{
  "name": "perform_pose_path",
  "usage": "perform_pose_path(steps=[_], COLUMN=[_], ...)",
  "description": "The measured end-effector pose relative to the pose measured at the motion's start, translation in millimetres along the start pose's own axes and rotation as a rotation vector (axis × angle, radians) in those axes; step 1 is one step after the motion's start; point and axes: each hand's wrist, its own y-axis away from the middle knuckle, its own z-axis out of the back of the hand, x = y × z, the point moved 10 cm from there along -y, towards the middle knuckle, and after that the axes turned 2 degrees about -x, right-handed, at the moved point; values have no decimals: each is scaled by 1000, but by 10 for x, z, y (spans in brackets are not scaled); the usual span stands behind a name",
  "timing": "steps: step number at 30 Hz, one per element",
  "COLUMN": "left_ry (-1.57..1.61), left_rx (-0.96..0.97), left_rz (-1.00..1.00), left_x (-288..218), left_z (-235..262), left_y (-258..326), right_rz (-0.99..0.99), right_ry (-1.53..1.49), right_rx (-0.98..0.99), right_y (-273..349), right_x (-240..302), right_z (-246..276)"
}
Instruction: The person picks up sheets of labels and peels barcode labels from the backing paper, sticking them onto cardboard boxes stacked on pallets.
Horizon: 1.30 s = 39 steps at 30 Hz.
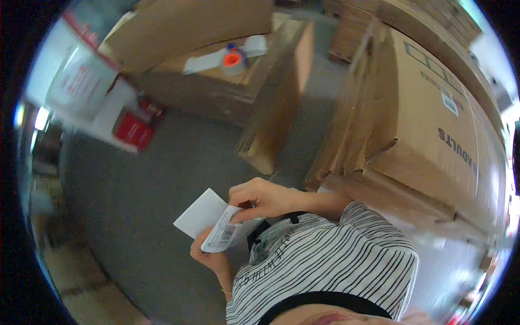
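Over grey floor [135, 195], both hands [203, 252] [261, 196] pinching white papers [220, 234], cardboard box [189, 93] beyond (orange-cored roll [234, 69] lying on it)

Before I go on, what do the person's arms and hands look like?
The left hand is ungloved, with a thin gold-coloured bracelet at its wrist. The right hand is ungloved too; that arm wears a short white sleeve with black stripes.
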Motion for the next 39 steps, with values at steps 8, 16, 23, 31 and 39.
perform_pose_path(steps=[8,16,23,31,39], left_ry=[222,425,501,552,560], left_rx=[499,1063,1270,1350,1507], left_rz=[-101,94,180,281,239], left_x=[-343,-611,-665,-701,-737], left_z=[65,-683,-1626,-1986,-2288], left_y=[151,204,98,44,-22], right_rz=[-26,-309,-405,-261,-416], right_ry=[32,287,395,488,617], right_rx=[-465,-876,-1049,-1047,-1180], right_y=[911,1328,1442,1422,1411], right_x=[595,1073,1213,1169,1200], right_z=[-608,-634,119,473,562])
